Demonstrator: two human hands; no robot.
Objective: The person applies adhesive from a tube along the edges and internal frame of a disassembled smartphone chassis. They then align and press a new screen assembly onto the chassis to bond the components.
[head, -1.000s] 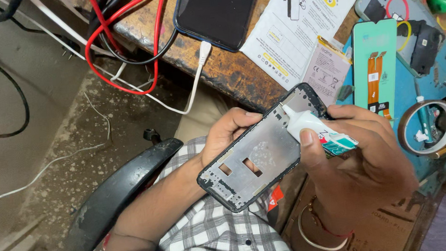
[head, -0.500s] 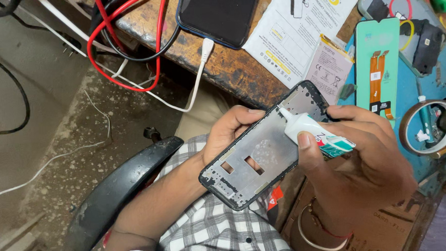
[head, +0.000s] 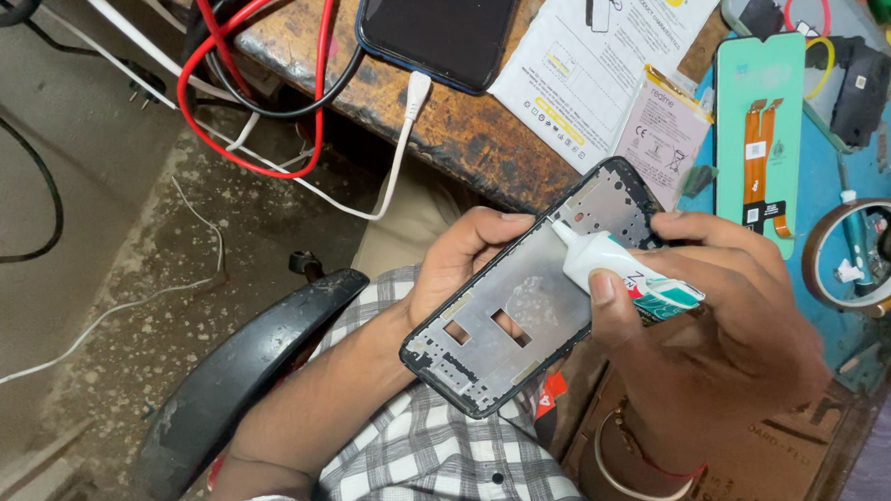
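My left hand (head: 461, 260) grips a bare metal phone frame (head: 513, 313) from behind, tilted over my lap. My right hand (head: 714, 319) pinches a small white glue tube (head: 622, 273) with a teal label. Its nozzle touches the frame's inner face near the upper edge. The frame shows two small rectangular cutouts and a dark border.
A worn wooden bench edge (head: 461, 140) carries a dark phone (head: 445, 20) on a white charging cable (head: 401, 142), paper leaflets (head: 597, 53), a teal replacement screen (head: 761, 127) on a blue mat and a tape roll (head: 856, 258). Red and black wires (head: 249, 99) hang left. A black chair armrest (head: 241, 380) sits by my elbow.
The glue tube's nozzle has slid slightly along the frame's upper edge. Both hands keep their grips, and the frame has barely shifted.
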